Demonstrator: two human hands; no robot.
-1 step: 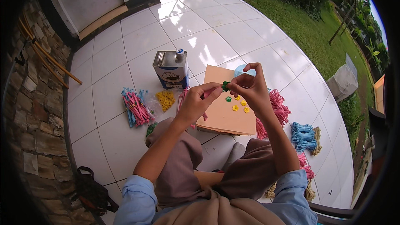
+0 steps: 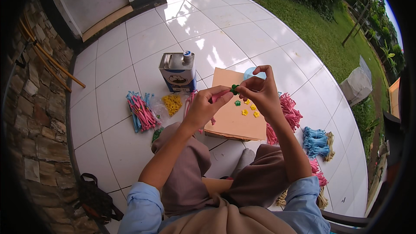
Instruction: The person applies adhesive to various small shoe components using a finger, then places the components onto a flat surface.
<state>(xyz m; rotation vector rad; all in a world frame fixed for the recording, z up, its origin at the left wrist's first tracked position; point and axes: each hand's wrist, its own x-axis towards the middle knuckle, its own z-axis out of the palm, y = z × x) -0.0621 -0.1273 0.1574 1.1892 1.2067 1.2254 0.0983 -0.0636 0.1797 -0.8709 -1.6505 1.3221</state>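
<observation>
Over the tan cardboard board (image 2: 232, 125), my two hands meet at a small green plastic flower (image 2: 234, 89). My right hand (image 2: 262, 95) pinches the flower between thumb and fingertips. Closed around a pink cord (image 2: 220, 95), my left hand (image 2: 203, 109) brings its end up to the flower; whether the cord passes through it I cannot tell. A loose pink end (image 2: 212, 121) hangs below the left hand. Another green flower (image 2: 237, 103) and several yellow flowers (image 2: 245, 112) lie on the board. A light-blue round dish (image 2: 250, 73) at its far edge is partly hidden by my right hand.
A metal can (image 2: 178, 73) stands beyond the board, left. Near it lie a yellow-flower bag (image 2: 172, 104) and pink-and-blue cord bundles (image 2: 143, 112). Right are pink cords (image 2: 290, 112) and blue bundles (image 2: 316, 142). A black bag (image 2: 97, 199) rests by the stone wall (image 2: 47, 147).
</observation>
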